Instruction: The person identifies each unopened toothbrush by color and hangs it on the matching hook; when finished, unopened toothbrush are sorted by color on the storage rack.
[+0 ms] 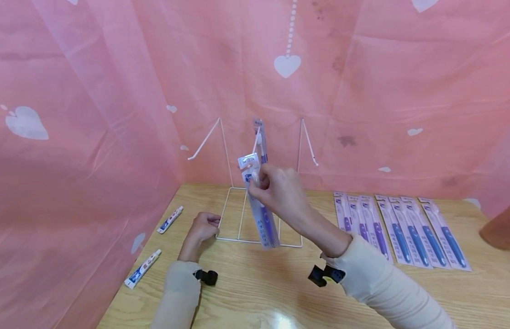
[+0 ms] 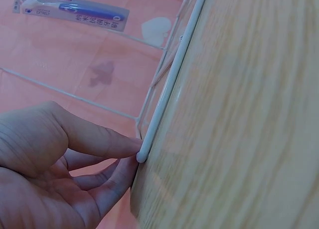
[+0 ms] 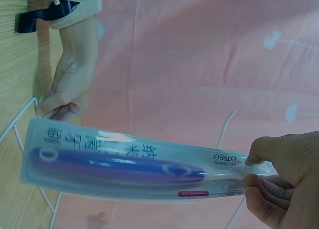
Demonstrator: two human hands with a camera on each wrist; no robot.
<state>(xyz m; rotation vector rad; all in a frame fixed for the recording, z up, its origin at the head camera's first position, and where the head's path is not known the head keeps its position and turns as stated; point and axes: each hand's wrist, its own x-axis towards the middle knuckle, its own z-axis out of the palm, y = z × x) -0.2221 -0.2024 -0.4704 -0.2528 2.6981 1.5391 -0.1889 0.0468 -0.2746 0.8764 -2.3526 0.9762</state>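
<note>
My right hand [image 1: 258,182] [image 3: 250,170] pinches the top of a clear toothbrush pack [image 1: 265,219] [image 3: 124,164] with a purple-blue brush inside. It holds the pack upright in front of the white wire rack [image 1: 259,241] [image 2: 169,84], near the tip of the middle hook. Another toothbrush pack [image 1: 260,132] [image 2: 70,12] hangs on that hook behind it. My left hand [image 1: 213,224] [image 2: 134,156] lies on the table, thumb and fingertips pinching the rack's front left base corner.
Several packed toothbrushes [image 1: 402,230] lie in a row on the wooden table [image 1: 259,292] to the right of the rack. Two toothpaste tubes [image 1: 170,219] [image 1: 143,268] lie at the left. Pink heart-print cloth [image 1: 115,114] hangs behind and left. A brown object [image 1: 499,228] sits far right.
</note>
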